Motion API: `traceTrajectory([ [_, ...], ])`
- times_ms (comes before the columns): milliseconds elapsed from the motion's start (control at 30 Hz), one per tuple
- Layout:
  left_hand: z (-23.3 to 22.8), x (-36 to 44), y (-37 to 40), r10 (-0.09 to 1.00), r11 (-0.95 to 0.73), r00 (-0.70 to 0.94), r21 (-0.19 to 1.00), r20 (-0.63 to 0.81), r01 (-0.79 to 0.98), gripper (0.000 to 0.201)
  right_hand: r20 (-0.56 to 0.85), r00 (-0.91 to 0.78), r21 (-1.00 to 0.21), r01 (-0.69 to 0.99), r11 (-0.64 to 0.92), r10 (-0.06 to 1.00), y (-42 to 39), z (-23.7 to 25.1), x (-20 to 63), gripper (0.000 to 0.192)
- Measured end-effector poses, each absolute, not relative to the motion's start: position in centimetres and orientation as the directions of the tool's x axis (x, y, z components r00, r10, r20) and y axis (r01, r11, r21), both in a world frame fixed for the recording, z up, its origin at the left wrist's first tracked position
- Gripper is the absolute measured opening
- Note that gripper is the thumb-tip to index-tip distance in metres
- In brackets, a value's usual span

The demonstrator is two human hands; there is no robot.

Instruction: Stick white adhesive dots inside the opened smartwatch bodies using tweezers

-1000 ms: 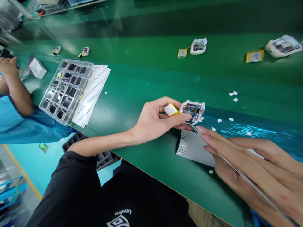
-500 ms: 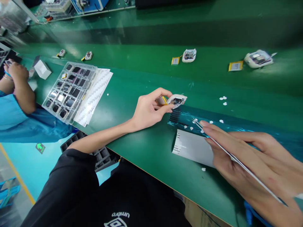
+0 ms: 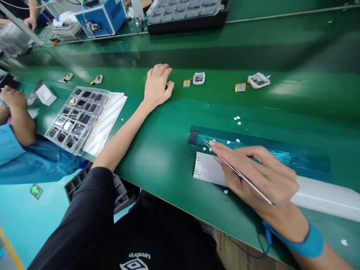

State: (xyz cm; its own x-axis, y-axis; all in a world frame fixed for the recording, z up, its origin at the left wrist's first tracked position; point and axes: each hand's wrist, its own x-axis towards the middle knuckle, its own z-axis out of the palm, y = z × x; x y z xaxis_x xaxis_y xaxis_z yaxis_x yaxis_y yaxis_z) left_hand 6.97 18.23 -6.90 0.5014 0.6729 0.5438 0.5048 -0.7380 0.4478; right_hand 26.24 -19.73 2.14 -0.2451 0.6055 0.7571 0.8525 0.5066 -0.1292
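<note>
My left hand (image 3: 158, 85) is stretched to the far green strip, back up, thumb apart from its bent fingers. No object shows between thumb and fingers; whatever lies under the palm is hidden. To its right, an opened white watch-like device (image 3: 199, 78) lies with a yellow-edged battery (image 3: 186, 83) wired to it. My right hand (image 3: 255, 174) is closed around metal tweezers (image 3: 242, 175), their tips over a blue film strip (image 3: 253, 146) with black pieces (image 3: 194, 136) at its left end. Small white stickers (image 3: 228, 142) dot the film. Beneath that hand lies a white sheet (image 3: 208, 169).
Another opened device (image 3: 258, 80) and its battery (image 3: 240, 87) lie farther right. A clear compartment tray (image 3: 77, 118) rests on printed white sheets (image 3: 105, 122) at left, near a co-worker's hand (image 3: 14, 98). A blue cord (image 3: 267, 232) runs from my right wristband (image 3: 305, 242).
My left hand has moved away to the far strip; the white device it held no longer shows. My right hand keeps the tweezers over the film. The view has shifted.
</note>
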Motion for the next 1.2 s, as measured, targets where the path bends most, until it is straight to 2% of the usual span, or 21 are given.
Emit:
traceTrajectory([
  [100, -6.9, 10.6, 17.3, 0.61, -0.781, 0.617, 0.508, 0.497, 0.363, 0.058, 0.74, -0.255, -0.13, 0.854, 0.504, 0.623, -19.9, 2.1, 26.1, 0.094],
  [200, -6.8, 13.9, 17.1, 0.618, -0.755, 0.669, 0.551, 0.413, 0.357, 0.057, 0.731, -0.268, -0.133, 0.846, 0.516, 0.628, -20.1, 2.1, 26.0, 0.092],
  [333, -6.1, 15.4, 16.4, 0.635, -0.72, 0.711, 0.565, 0.302, 0.403, 0.037, 0.725, -0.28, -0.118, 0.85, 0.514, 0.629, -20.1, 1.9, 26.0, 0.091],
  [400, -5.4, 15.0, 15.2, 0.633, -0.704, 0.704, 0.618, 0.322, 0.35, 0.027, 0.716, -0.282, -0.121, 0.851, 0.511, 0.639, -20.1, 1.8, 26.1, 0.087],
  [500, -4.5, 13.8, 12.2, 0.641, -0.632, 0.665, 0.756, 0.384, 0.172, 0.021, 0.697, -0.29, -0.143, 0.84, 0.524, 0.656, -20.1, 1.5, 26.3, 0.076],
  [567, -4.1, 12.9, 9.6, 0.686, -0.539, 0.606, 0.841, 0.403, 0.051, 0.018, 0.698, -0.288, -0.152, 0.835, 0.529, 0.656, -20.2, 1.4, 26.4, 0.068],
  [633, -3.5, 12.1, 6.6, 0.778, -0.423, 0.499, 0.905, 0.382, -0.035, 0.021, 0.713, -0.268, -0.159, 0.839, 0.521, 0.648, -20.3, 1.3, 26.4, 0.061],
  [733, -2.3, 10.4, 1.6, 0.871, -0.224, 0.424, 0.968, 0.25, -0.11, 0.033, 0.729, -0.219, -0.181, 0.852, 0.492, 0.648, -20.5, 1.4, 26.2, 0.05],
  [833, -0.7, 8.9, -3.1, 0.839, -0.024, 0.526, 0.976, 0.138, -0.218, 0.048, 0.707, -0.146, -0.225, 0.881, 0.415, 0.692, -20.5, 1.8, 25.9, 0.037],
  [933, 0.9, 8.1, -6.7, 0.798, 0.137, 0.6, 0.95, 0.063, -0.281, 0.055, 0.682, -0.108, -0.239, 0.902, 0.36, 0.724, -20.5, 2.0, 25.7, 0.032],
  [1000, 1.7, 8.1, -8.3, 0.761, 0.167, 0.647, 0.954, 0.036, -0.249, 0.051, 0.683, -0.087, -0.237, 0.912, 0.334, 0.725, -20.6, 2.0, 25.7, 0.033],
  [1133, 2.2, 8.3, -10.2, 0.685, 0.158, 0.728, 0.967, 0.039, -0.201, 0.045, 0.69, -0.046, -0.232, 0.931, 0.281, 0.722, -20.8, 1.8, 25.8, 0.054],
  [1200, 2.1, 8.3, -10.7, 0.66, 0.162, 0.75, 0.967, 0.041, -0.196, 0.039, 0.68, -0.059, -0.228, 0.93, 0.287, 0.731, -20.9, 1.8, 25.9, 0.057],
])
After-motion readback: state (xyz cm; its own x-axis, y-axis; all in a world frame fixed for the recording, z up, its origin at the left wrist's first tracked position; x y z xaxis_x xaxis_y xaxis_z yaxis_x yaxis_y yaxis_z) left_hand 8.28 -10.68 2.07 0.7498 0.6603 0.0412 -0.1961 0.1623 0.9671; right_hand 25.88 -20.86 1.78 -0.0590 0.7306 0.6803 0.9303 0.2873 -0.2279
